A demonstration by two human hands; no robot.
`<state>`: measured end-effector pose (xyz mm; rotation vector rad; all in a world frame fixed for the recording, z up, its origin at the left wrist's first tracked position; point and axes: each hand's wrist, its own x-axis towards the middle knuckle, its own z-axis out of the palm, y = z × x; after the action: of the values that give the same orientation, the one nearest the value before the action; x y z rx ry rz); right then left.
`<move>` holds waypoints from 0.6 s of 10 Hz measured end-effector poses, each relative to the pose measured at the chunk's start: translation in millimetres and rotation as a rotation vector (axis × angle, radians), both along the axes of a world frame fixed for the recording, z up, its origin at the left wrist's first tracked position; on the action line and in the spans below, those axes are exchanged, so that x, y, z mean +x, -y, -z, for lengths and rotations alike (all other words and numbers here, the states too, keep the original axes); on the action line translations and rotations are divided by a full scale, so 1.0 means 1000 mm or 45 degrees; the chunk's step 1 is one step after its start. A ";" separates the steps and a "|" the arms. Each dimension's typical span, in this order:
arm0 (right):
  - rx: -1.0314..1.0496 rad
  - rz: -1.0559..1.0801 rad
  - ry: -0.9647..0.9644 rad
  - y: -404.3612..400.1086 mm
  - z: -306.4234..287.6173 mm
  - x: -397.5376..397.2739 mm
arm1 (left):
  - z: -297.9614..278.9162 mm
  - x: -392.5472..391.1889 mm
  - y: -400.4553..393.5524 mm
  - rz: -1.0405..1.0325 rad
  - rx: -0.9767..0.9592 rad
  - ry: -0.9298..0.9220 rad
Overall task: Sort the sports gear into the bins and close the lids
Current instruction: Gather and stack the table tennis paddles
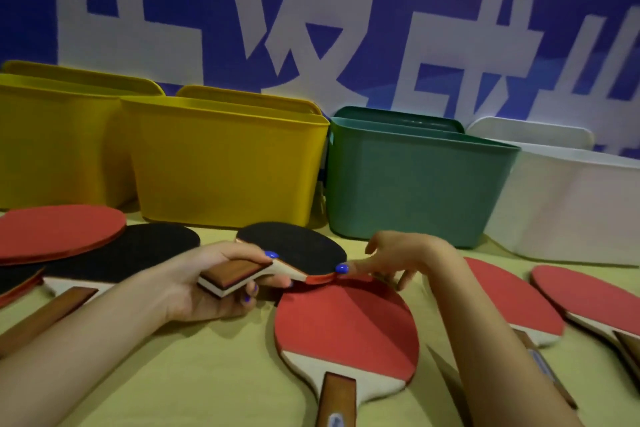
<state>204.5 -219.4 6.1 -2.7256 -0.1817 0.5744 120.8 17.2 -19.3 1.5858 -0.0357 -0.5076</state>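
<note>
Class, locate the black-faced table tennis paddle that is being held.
Head view, centre: the black-faced paddle is gripped by the left hand, before the nearer yellow plastic bin; the right hand touches its edge.

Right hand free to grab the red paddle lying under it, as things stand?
Probably yes. The right hand hovers open above the red paddle, only its thumb touching the black-faced paddle that the left hand grips. That paddle's edge overhangs the red blade's top slightly.

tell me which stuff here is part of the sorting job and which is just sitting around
Part of the job: paddle gripped by left hand, with right hand touching its edge; other paddles such as the red one; yellow bins, green bin, white bin.

Just there: blue banner, yellow table cover.
</note>
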 end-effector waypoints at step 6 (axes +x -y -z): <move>0.007 -0.023 -0.213 -0.004 0.016 0.014 | 0.008 0.021 -0.001 -0.228 -0.307 -0.380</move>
<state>218.0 -215.6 -9.5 -2.6567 -0.1657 0.8012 142.0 18.0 -27.0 1.2525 0.2609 -0.5718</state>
